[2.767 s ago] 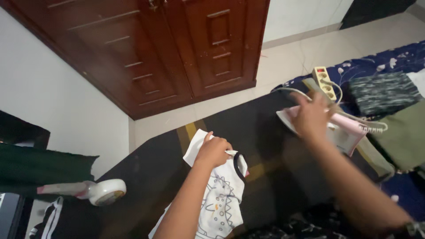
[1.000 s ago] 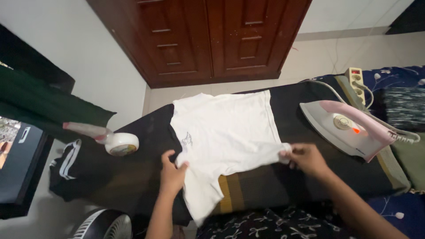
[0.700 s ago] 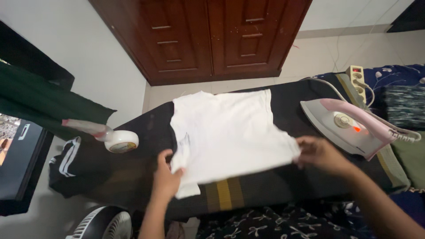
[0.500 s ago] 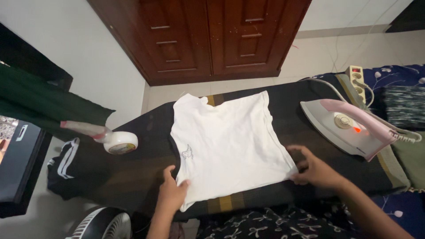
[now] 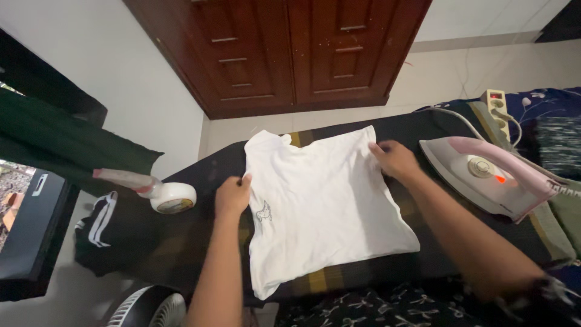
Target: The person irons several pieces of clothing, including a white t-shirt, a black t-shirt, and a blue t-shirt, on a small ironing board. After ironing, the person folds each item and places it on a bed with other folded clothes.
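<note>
A small white shirt [image 5: 321,203] lies spread flat, inside out, on a dark cloth-covered ironing surface [image 5: 200,242]. A faint print shows through near its left edge. My left hand [image 5: 233,195] rests on the shirt's left edge, fingers curled at the hem. My right hand [image 5: 394,158] presses flat on the shirt's upper right edge. A pink and white iron [image 5: 490,178] stands to the right of that hand, its red light on.
A white spray bottle [image 5: 160,194] lies on its side at the left. Black clothing with white stripes [image 5: 100,227] hangs off the left end. A power strip [image 5: 499,109] and folded clothes [image 5: 557,142] lie at the right. A fan [image 5: 148,309] stands below; a wooden wardrobe [image 5: 290,54] behind.
The shirt was turned over and laid out flat. Since half a second ago both hands slid from the near hem up to the shirt's far side edges.
</note>
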